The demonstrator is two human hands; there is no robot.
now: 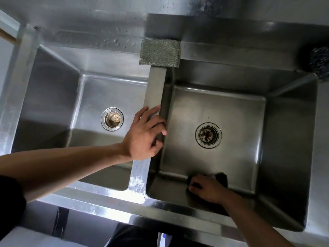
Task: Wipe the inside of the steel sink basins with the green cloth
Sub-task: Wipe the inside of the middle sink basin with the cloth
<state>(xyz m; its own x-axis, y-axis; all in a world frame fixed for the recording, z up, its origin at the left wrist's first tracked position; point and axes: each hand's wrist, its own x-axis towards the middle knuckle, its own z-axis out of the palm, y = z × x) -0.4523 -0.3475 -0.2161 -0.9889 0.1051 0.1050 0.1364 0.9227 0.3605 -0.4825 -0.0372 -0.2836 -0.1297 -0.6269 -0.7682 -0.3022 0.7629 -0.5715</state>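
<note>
The bunched green cloth (pixel 221 178), dark in shadow, lies 9-to-3 along the right steel sink basin's (pixel 231 113) near floor edge, at 6 o'clock from the round drain (pixel 208 135). The right hand's (pixel 206 190) grip curls over the cloth. The left hand (pixel 146 134), fingers spread, rests on the steel divider (pixel 156 86), with a grey rectangular scouring pad (pixel 159 52) at 12 o'clock.

No lettering, label or number is legible on the steel sink (pixel 155 86).

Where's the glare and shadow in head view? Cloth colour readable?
Head view: glare blows out the sink's front rim and divider; the near wall of the right basin lies in shadow, so the cloth under the right hand reads black, not green.
</note>
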